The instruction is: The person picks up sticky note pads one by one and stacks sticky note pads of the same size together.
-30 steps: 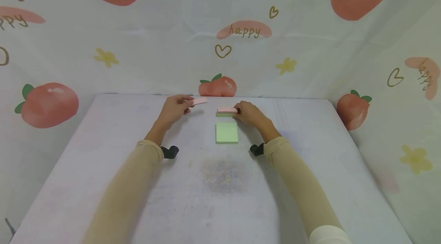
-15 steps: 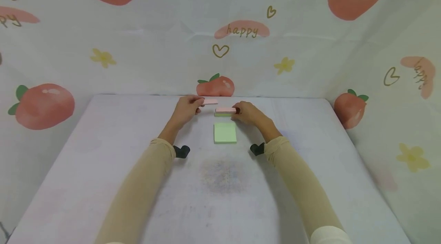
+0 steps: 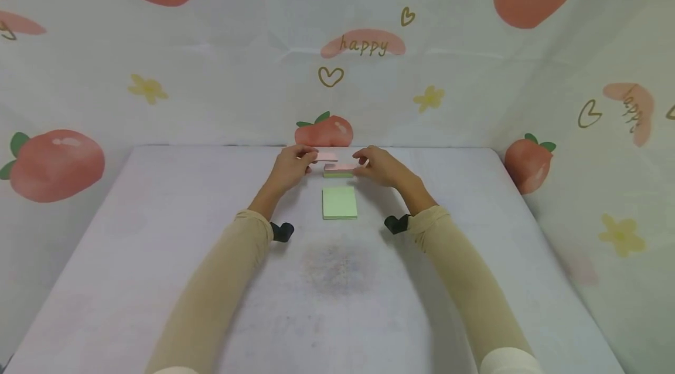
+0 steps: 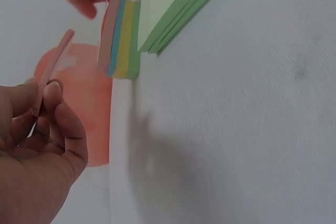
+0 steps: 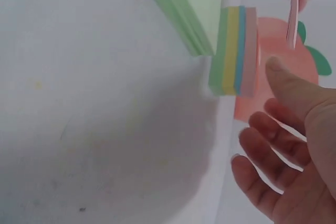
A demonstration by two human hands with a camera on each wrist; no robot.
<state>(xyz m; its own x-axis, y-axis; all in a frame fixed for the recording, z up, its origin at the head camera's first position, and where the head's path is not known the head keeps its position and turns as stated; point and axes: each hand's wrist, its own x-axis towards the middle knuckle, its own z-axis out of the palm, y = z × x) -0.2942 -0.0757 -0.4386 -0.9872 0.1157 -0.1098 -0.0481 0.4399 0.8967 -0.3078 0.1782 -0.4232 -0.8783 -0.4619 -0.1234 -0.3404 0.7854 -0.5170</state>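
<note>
My left hand (image 3: 287, 169) pinches a thin pink sticky note pad (image 4: 54, 67) between thumb and fingers, holding it in the air. Just right of it and nearer me stands a stack of sticky note pads (image 3: 337, 172); the wrist views show its layers as green, yellow, blue and pink, with pink on top. Beside the stack, my right hand (image 5: 302, 140) has its fingers spread and nothing in its grasp. In the head view its thumb is by the stack's right end; contact is hard to tell. A square light green sticky note stack (image 3: 340, 203) lies nearer me.
A white cloth-covered table (image 3: 295, 315) spreads around the pads, with a greyish smudge (image 3: 337, 268) in front. Behind it hangs a white backdrop (image 3: 237, 92) printed with peaches, flowers and hearts.
My left hand has moved right, bringing the pink pad close behind the stack. The right hand has let go of the stack's right end, its fingers lifting and spreading.
</note>
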